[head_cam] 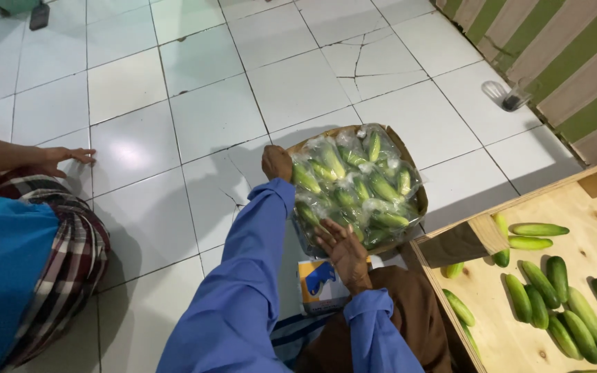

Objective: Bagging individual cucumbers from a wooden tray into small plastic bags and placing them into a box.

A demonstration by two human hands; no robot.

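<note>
On the cracked white tile floor (pixel 174 124), his left hand (pixel 277 163) grips the cucumber tray (pixel 409 162), right hand (pixel 343 250) resting open-palmed on it.

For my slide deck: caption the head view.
Both hands, left and right, grip a box of bagged cucumbers on the tiled floor.

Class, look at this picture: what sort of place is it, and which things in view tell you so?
Probably a small produce-packing room. Both hands, the left hand and right hand, rest on a basket of bagged cucumbers on a white tiled floor, beside a wooden tray of loose cucumbers.
</note>
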